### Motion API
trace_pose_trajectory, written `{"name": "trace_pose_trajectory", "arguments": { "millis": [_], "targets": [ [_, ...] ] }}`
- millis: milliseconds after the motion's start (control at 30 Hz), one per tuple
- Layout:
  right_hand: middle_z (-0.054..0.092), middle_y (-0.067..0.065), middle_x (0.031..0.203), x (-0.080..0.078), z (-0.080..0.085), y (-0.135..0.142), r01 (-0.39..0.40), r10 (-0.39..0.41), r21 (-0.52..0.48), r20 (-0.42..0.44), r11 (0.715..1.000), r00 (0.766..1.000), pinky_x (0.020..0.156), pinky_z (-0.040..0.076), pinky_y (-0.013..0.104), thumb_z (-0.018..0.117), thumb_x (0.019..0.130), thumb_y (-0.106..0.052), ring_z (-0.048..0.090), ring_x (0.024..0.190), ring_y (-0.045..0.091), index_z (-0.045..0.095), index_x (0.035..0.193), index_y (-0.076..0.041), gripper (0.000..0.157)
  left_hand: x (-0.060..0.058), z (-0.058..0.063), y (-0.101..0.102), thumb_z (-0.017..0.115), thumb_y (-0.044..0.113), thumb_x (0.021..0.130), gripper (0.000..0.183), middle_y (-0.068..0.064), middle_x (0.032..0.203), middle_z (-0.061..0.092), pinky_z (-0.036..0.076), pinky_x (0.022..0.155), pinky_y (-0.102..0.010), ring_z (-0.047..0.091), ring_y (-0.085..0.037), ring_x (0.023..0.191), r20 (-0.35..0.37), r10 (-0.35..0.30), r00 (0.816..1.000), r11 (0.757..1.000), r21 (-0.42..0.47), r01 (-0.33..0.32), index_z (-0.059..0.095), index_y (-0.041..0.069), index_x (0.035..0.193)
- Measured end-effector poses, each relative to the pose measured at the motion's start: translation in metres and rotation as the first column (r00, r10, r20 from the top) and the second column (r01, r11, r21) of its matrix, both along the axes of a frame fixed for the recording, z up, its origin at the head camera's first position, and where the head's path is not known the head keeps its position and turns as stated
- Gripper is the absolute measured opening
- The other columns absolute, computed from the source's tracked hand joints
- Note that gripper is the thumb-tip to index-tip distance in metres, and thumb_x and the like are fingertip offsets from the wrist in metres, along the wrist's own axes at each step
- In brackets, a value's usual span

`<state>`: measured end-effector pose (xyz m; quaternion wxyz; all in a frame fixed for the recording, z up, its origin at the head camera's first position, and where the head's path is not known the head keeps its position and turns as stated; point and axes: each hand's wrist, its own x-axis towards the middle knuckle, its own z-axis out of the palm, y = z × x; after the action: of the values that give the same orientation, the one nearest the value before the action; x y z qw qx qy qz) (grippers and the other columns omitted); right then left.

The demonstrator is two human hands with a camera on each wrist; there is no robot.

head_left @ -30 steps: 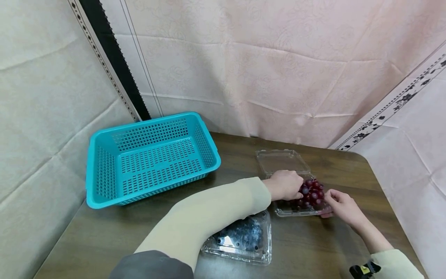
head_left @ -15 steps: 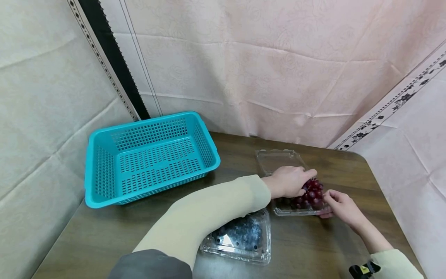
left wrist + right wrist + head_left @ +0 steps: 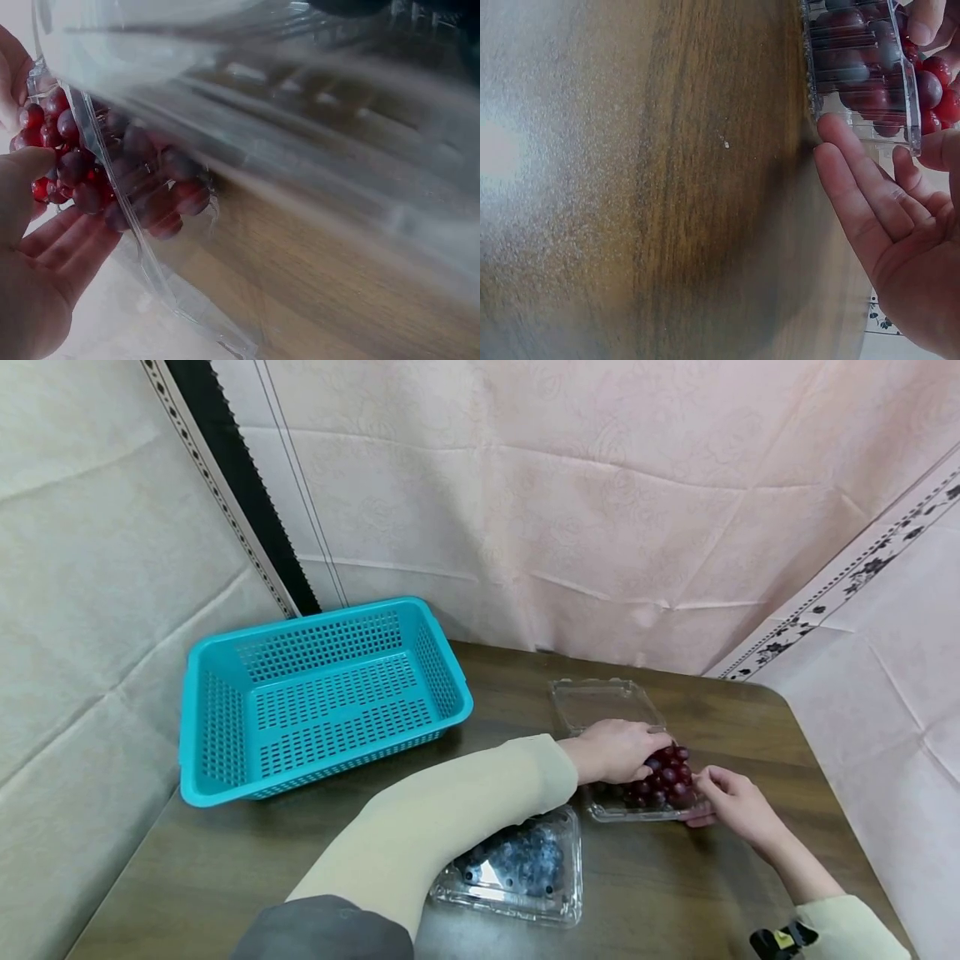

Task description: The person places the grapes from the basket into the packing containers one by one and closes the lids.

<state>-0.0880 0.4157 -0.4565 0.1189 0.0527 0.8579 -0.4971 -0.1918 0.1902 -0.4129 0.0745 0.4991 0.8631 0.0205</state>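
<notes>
A bunch of red grapes lies in a clear plastic clamshell box whose lid is folded back. My left hand reaches over the box's left side and grips the grapes. In the left wrist view its thumb and fingers lie round the bunch. My right hand holds the box's right edge, with thumb and forefinger at the rim. The right wrist view shows its other fingers stretched out beside the box wall.
A second clear box of dark blueberries sits nearer, partly under the left sleeve. A blue perforated basket stands at the left on the wooden table. Pale cloth hangs behind and at both sides.
The left hand's fingers first stretched forward over the grapes, then drew back and bent around them. My right hand has stayed at the box edge.
</notes>
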Motion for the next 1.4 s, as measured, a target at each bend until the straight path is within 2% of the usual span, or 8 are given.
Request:
{"name": "trace_pose_trajectory", "arguments": {
  "millis": [333, 633, 733, 833, 933, 1067, 1167, 1400],
  "targets": [
    [0.069, 0.019, 0.107, 0.002, 0.001, -0.003, 0.003, -0.003, 0.009, -0.01, 1.0, 1.0, 0.072, 0.067, 0.043, 0.043, 0.116, -0.011, 0.081, 0.081, 0.027, 0.056, 0.102, 0.009, 0.027, -0.001, -0.002, -0.003, 0.063, 0.045, 0.108, 0.038, 0.009, 0.14, 0.067, 0.054, 0.105, -0.03, 0.062, -0.009, 0.13, 0.013, 0.036, 0.999, 0.999, -0.04, -0.036, 0.065, 0.028, 0.142],
    [0.068, 0.028, 0.121, 0.003, -0.001, -0.001, -0.02, 0.021, -0.033, 0.019, 0.999, 1.0, 0.075, 0.067, 0.044, 0.04, 0.117, -0.011, 0.081, 0.084, 0.028, 0.055, 0.104, 0.01, 0.029, 0.0, 0.005, 0.003, 0.064, 0.042, 0.107, 0.027, 0.011, 0.129, 0.071, 0.056, 0.098, -0.028, 0.066, -0.008, 0.119, 0.021, 0.083, 0.996, 0.99, -0.113, -0.08, 0.071, 0.028, 0.129],
    [0.071, 0.027, 0.118, 0.003, 0.0, 0.0, -0.043, 0.044, -0.049, 0.035, 0.998, 0.998, 0.075, 0.067, 0.044, 0.041, 0.117, -0.012, 0.081, 0.086, 0.028, 0.056, 0.106, 0.012, 0.03, 0.001, 0.006, 0.004, 0.067, 0.041, 0.106, 0.03, 0.01, 0.13, 0.07, 0.057, 0.096, -0.028, 0.067, -0.009, 0.119, 0.014, 0.089, 0.996, 0.99, -0.109, -0.087, 0.068, 0.027, 0.133],
    [0.072, 0.025, 0.112, 0.002, 0.001, -0.001, -0.072, 0.073, -0.024, 0.032, 0.997, 0.997, 0.075, 0.067, 0.044, 0.042, 0.116, -0.013, 0.081, 0.086, 0.027, 0.057, 0.107, 0.012, 0.031, 0.002, 0.009, 0.004, 0.071, 0.043, 0.103, 0.048, 0.008, 0.137, 0.066, 0.057, 0.098, -0.029, 0.065, -0.01, 0.122, 0.014, 0.091, 0.996, 0.993, -0.08, -0.089, 0.057, 0.028, 0.146],
    [0.073, 0.024, 0.108, 0.0, 0.004, -0.002, -0.072, 0.071, 0.037, 0.011, 0.997, 0.997, 0.072, 0.068, 0.041, 0.045, 0.115, -0.015, 0.081, 0.082, 0.025, 0.059, 0.104, 0.009, 0.03, 0.004, 0.014, 0.006, 0.072, 0.046, 0.102, 0.068, 0.005, 0.149, 0.056, 0.053, 0.103, -0.028, 0.06, -0.011, 0.129, -0.012, 0.042, 0.999, 0.996, -0.074, -0.043, 0.04, 0.034, 0.161],
    [0.073, 0.023, 0.104, -0.001, 0.006, -0.005, -0.057, 0.058, 0.093, -0.008, 0.994, 0.998, 0.07, 0.067, 0.039, 0.047, 0.113, -0.015, 0.08, 0.079, 0.023, 0.06, 0.1, 0.006, 0.029, 0.01, 0.016, 0.008, 0.066, 0.045, 0.106, 0.072, 0.006, 0.157, 0.045, 0.048, 0.109, -0.024, 0.054, -0.01, 0.135, -0.07, -0.064, 0.995, 0.99, -0.128, 0.055, 0.028, 0.044, 0.167],
    [0.072, 0.022, 0.102, -0.001, 0.005, -0.006, -0.048, 0.049, 0.078, -0.007, 0.996, 0.999, 0.071, 0.067, 0.04, 0.047, 0.114, -0.015, 0.08, 0.079, 0.024, 0.059, 0.1, 0.007, 0.029, 0.011, 0.013, 0.009, 0.064, 0.042, 0.108, 0.067, 0.007, 0.157, 0.046, 0.048, 0.11, -0.023, 0.054, -0.009, 0.136, -0.083, -0.097, 0.992, 0.987, -0.14, 0.085, 0.033, 0.045, 0.166],
    [0.073, 0.026, 0.109, 0.0, 0.002, -0.006, -0.004, 0.004, 0.012, -0.002, 1.0, 1.0, 0.072, 0.067, 0.041, 0.046, 0.114, -0.015, 0.08, 0.079, 0.025, 0.06, 0.109, 0.013, 0.031, 0.003, 0.009, 0.009, 0.063, 0.042, 0.108, 0.057, 0.007, 0.159, 0.051, 0.051, 0.108, -0.025, 0.053, -0.009, 0.14, -0.084, -0.086, 0.993, 0.989, -0.129, 0.075, 0.043, 0.038, 0.161]
  ]
}}
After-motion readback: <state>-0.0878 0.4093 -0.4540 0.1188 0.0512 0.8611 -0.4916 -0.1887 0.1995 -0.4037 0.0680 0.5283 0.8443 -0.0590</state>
